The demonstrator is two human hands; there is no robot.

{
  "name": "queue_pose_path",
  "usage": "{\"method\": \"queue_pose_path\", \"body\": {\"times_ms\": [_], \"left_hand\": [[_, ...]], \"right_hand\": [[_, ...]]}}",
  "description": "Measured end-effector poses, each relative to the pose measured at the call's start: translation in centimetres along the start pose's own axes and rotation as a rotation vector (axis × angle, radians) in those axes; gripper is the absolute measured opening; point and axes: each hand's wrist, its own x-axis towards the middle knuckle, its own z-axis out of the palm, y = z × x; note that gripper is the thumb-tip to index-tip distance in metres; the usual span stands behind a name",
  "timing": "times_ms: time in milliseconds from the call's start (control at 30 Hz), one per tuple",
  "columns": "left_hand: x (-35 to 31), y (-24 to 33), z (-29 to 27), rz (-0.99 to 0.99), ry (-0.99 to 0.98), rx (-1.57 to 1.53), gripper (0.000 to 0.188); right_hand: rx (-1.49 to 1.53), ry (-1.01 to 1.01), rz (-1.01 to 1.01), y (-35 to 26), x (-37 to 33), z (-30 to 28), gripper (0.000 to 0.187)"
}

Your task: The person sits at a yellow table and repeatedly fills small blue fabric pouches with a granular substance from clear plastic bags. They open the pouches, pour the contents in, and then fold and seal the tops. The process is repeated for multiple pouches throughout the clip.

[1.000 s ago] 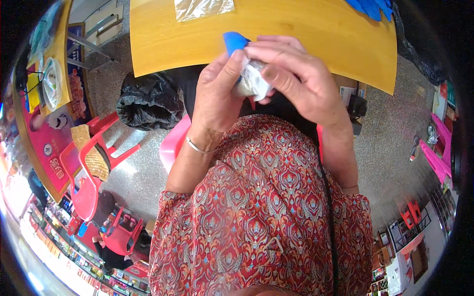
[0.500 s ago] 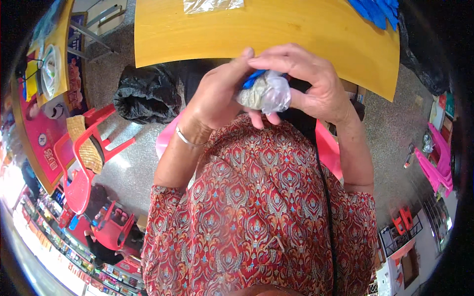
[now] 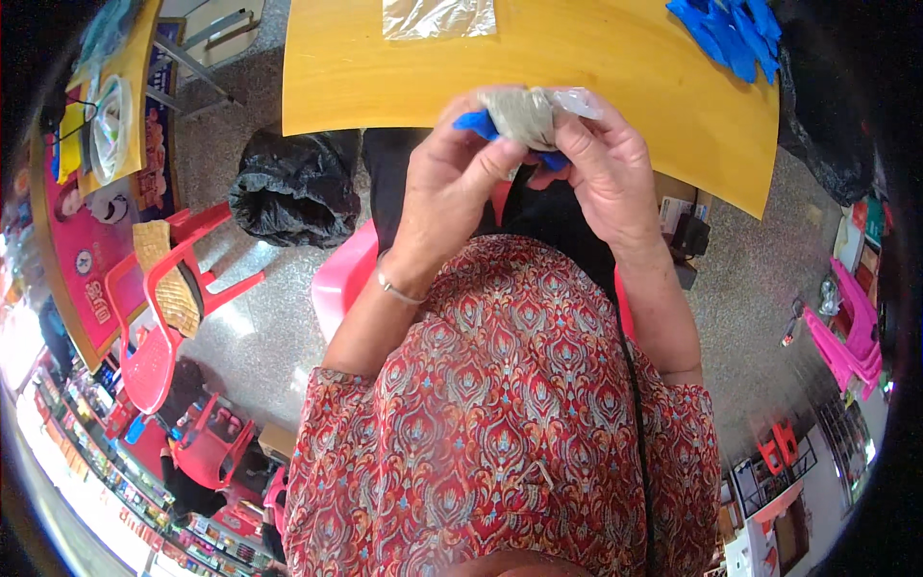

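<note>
Both my hands grip a small bundle above the near edge of the table. Beige string-like material point(image 3: 522, 117) is wound around its middle. A blue piece point(image 3: 472, 122) sticks out on the left, and clear crinkled plastic point(image 3: 578, 102) shows on the right. My left hand point(image 3: 463, 159) wraps the bundle from the left with its thumb pressed on the winding. From the other side my right hand point(image 3: 606, 154) pinches it between thumb and fingers. Some fingertips are hidden behind the bundle.
On the yellow table point(image 3: 577, 72) lie a clear plastic bag point(image 3: 439, 19) and a heap of blue pieces point(image 3: 735, 38). A black plastic bag point(image 3: 293, 188) stands open below, left. Red chair point(image 3: 154, 370) at left; stacked pink chairs or stools point(image 3: 846, 337) at right.
Both hands have lifted the bundle away from my body towards the table edge and turned it. The string winding now faces up, and the clear plastic has moved to the right side.
</note>
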Motion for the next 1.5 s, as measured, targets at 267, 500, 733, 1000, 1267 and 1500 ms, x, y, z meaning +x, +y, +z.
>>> {"method": "queue_pose_path", "body": {"times_ms": [267,500,733,1000,1267,1500], "left_hand": [[0.5,0.3,0.5,-0.162,0.110,-0.316,0.025],[0.1,0.4,-0.3,-0.248,0.042,-0.291,0.033],[0.0,0.6,-0.3,-0.331,0.093,-0.552,0.048],[-0.1,1.7,0.5,-0.334,0.085,-0.548,0.039],[-0.6,1.3,-0.6,-0.355,0.147,-0.409,0.024],[-0.2,1.3,-0.2,-0.281,0.139,-0.686,0.019]], "right_hand": [[-1.102,0.083,-0.733,-2.1,0.7,0.7,0.044],[-0.946,-0.076,-0.742,-1.7,1.6,1.0,0.037],[-0.861,-0.148,-0.671,-1.8,0.9,-0.1,0.028],[-0.854,-0.238,-0.630,-2.7,0.4,-0.3,0.028],[-0.861,-0.250,-0.584,-2.5,0.2,-0.5,0.026],[-0.911,-0.252,-0.629,-2.6,0.3,-0.2,0.027]]}}
